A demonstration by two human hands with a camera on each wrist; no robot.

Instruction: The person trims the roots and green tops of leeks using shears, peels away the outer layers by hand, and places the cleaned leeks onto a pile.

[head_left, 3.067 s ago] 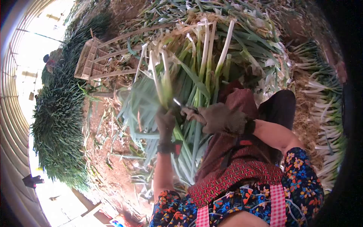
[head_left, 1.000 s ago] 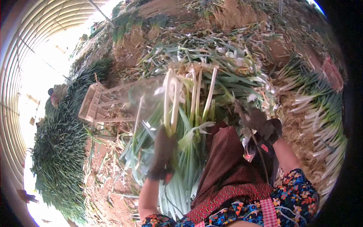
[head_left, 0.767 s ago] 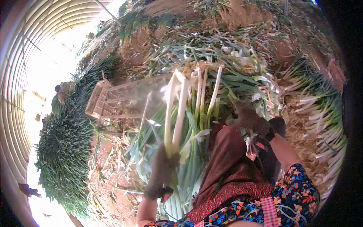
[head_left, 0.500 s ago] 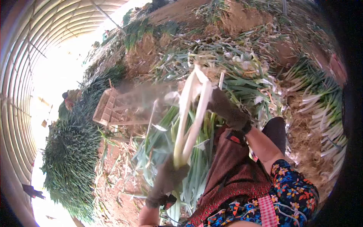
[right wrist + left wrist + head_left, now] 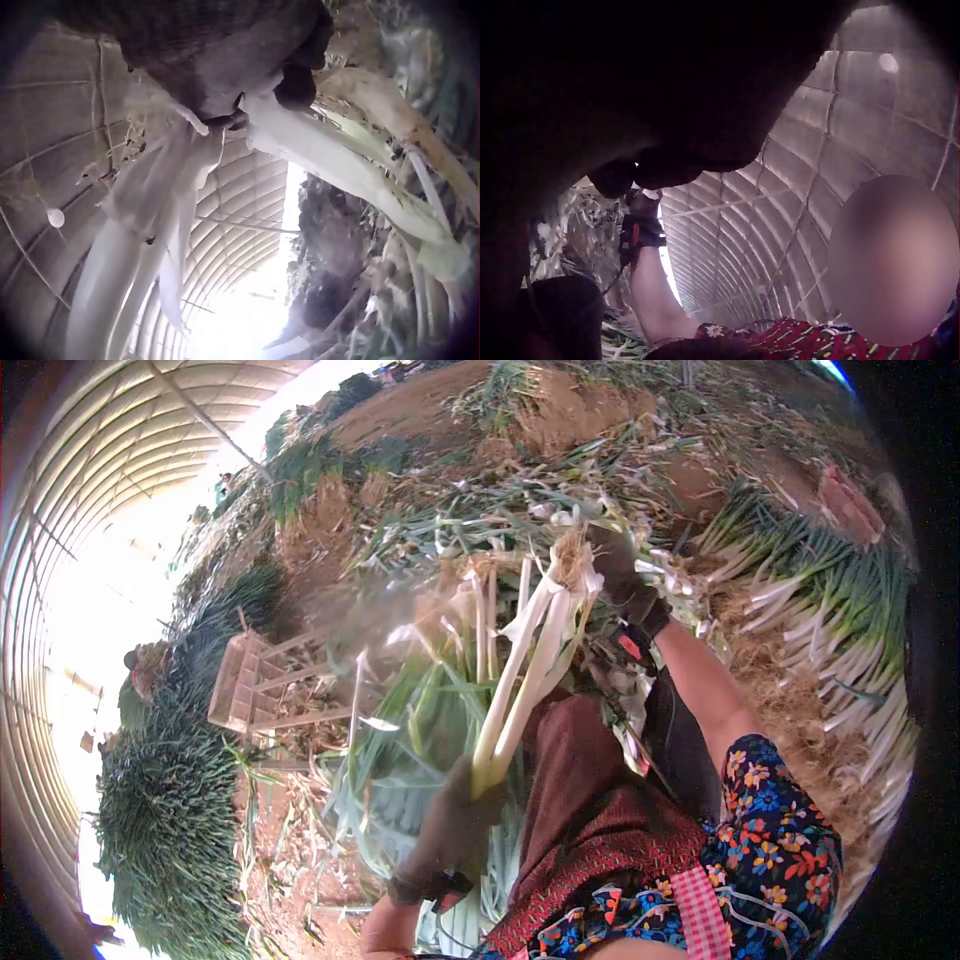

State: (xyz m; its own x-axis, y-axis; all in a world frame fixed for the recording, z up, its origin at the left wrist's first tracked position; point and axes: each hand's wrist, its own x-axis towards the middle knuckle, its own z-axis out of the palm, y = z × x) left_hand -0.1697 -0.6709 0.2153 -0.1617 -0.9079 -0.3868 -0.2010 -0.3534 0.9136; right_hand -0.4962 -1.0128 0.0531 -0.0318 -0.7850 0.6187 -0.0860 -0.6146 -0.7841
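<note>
In the head view my gloved left hand (image 5: 455, 820) grips a few green onions (image 5: 510, 700) by their lower, greener part. Their white stalks slant up to the right, ending in a tuft of roots (image 5: 573, 558). At that root end is my gloved right hand (image 5: 620, 565). Seen from the right wrist, its curled fingers (image 5: 225, 60) pinch a pale strip of outer skin (image 5: 330, 161) beside the white stalks (image 5: 105, 285). The left wrist view is mostly blocked by the dark glove (image 5: 630, 82), with the right forearm (image 5: 656, 289) beyond it.
More green onions (image 5: 487, 630) lean against my lap on the left. A slatted wooden frame (image 5: 240, 685) lies beyond them, beside a large heap of green tops (image 5: 165, 840). Trimmed stalks (image 5: 810, 625) lie in a row at right. Leaf scraps (image 5: 540, 505) cover the ground ahead.
My right hand, which held a slim pale-tipped tool near the left hand, has gone from beside my knee up to the roots. The held onions have swung right and now slant.
</note>
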